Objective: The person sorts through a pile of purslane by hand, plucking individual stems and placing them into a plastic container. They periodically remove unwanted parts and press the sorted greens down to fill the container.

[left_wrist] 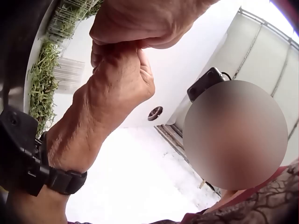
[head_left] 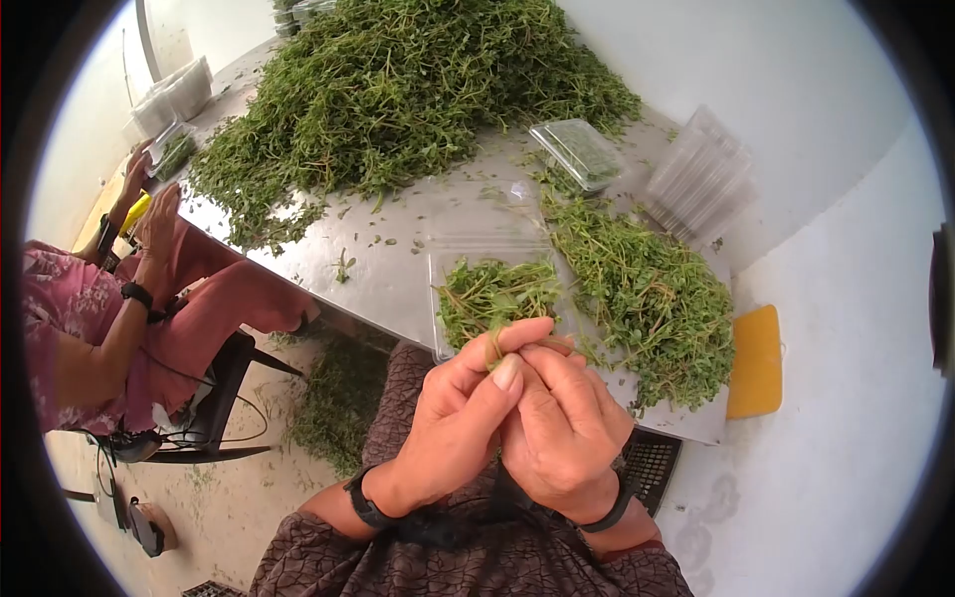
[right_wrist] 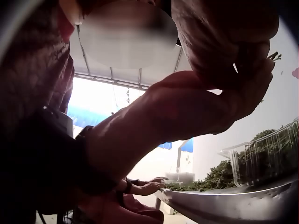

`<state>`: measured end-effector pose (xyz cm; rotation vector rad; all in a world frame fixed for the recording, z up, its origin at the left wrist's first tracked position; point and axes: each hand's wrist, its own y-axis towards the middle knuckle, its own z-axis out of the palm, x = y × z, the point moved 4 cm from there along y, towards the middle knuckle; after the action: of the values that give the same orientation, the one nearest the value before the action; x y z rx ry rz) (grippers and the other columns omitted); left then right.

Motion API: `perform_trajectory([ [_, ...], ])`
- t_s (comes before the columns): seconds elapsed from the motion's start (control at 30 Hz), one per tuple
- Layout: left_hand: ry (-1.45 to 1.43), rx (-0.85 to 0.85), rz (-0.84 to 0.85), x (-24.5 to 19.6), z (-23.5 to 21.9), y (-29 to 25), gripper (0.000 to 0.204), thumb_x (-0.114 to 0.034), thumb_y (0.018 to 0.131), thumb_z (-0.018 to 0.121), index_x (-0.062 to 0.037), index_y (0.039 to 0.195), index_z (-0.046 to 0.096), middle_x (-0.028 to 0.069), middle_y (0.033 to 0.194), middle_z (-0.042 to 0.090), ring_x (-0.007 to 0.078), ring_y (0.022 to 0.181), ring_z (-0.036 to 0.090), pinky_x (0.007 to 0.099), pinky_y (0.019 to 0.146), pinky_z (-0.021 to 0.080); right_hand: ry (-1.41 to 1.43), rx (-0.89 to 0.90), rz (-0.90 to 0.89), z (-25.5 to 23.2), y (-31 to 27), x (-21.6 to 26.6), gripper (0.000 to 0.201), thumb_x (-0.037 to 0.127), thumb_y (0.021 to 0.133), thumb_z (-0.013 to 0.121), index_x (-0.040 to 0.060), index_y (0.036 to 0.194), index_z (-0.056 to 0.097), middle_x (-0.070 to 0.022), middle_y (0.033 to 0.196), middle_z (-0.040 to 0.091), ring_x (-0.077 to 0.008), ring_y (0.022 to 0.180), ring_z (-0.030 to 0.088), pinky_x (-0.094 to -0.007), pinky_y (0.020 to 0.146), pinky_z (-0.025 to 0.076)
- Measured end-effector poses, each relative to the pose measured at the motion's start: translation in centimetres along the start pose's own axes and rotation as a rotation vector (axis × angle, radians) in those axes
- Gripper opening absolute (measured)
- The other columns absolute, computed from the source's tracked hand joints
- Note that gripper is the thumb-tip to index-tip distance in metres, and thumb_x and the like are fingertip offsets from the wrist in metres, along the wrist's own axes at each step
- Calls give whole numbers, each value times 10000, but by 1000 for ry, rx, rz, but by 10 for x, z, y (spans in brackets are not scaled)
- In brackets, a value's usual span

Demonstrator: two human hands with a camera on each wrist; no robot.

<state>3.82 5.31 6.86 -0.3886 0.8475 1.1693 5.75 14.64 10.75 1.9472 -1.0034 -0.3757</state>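
Greens (head_left: pixel 398 109) heaped on left of table (head_left: pixel 368 289). Left grip (head_left: pixel 448 403) pinches sprig (head_left: pixel 493 348) by open box (head_left: pixel 487 245), set near maybe to catch bits. Right grip (head_left: pixel 562 423) curled close; cannot tell its hold. Small heap (head_left: pixel 647 289) at right, maybe for easy reach.

A shiny metal table (head_left: pixel 373 294) is carrying a large heap of green sprigs (head_left: pixel 398 99) towards its far side and a smaller heap (head_left: pixel 652 298) along its right edge. An open clear container (head_left: pixel 433 310) of greens is sitting near the front edge. A stack of clear containers (head_left: pixel 702 174) is standing at the right, and loose leaf scraps (head_left: pixel 344 267) are lying scattered about.
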Motion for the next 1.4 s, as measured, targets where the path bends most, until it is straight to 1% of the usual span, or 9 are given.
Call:
perform_trajectory([
  [0.07,-67,-68,31,1,-4,2,385,-203,1055,381,37,1345,465,220,1281,570,288,1175,588,403,1025,477,-56,30,-27,3,-1,2,226,20,749,710,-35,966,684,-121,996,667,-230,741,647,-314,638,547],
  [0.3,-35,-154,7,3,-22,0,305,-154,1043,418,56,1207,566,185,1127,651,251,1038,652,367,927,532,200,136,4,-14,0,2,274,-21,742,713,-46,1013,678,-183,1064,659,-260,816,685,-329,704,577],
  [0.4,-43,-133,129,-3,-21,1,291,-167,1052,426,37,1164,602,120,1066,675,145,932,649,307,722,537,222,63,2,-27,3,-1,289,-26,776,718,-58,1059,667,-237,1121,643,-244,742,702,-294,600,576],
  [0.63,313,-117,190,-6,-17,-10,208,-96,1033,457,43,1099,597,97,968,679,119,879,645,275,741,540,141,146,19,-27,6,-12,336,-9,753,735,-39,1080,666,-214,1068,666,-259,736,702,-310,606,571],
  [0.97,646,-129,399,4,-14,-17,144,9,944,549,26,1053,641,124,909,687,203,783,695,291,675,543,281,281,310,-28,-17,-20,327,-24,737,734,-36,1054,659,-170,975,684,-295,747,700,-347,620,567],
  [1.07,824,-16,555,6,-9,-17,192,62,909,557,28,1088,618,133,900,668,235,789,693,295,677,552,380,320,388,-28,-30,-28,287,-32,734,732,-31,1013,662,-170,952,685,-301,731,694,-343,606,561],
  [1.23,999,96,531,9,-3,-21,365,69,768,645,21,1129,613,126,848,621,269,727,656,328,588,536,198,385,259,-34,-36,-33,295,-75,670,709,-17,956,669,-126,838,655,-295,660,654,-347,572,531],
  [1.3,1290,187,434,10,1,-23,401,73,739,645,20,1134,600,116,802,591,264,665,633,350,549,524,167,397,245,-35,-38,-31,295,-76,659,705,-16,946,667,-122,826,647,-295,655,647,-348,570,527],
  [1.4,1360,288,346,19,-5,-24,269,24,766,620,13,1029,564,123,779,564,305,687,646,383,554,521,129,417,211,-35,-42,-29,283,-77,648,688,-14,922,664,-121,812,640,-294,644,640,-351,571,524],
])
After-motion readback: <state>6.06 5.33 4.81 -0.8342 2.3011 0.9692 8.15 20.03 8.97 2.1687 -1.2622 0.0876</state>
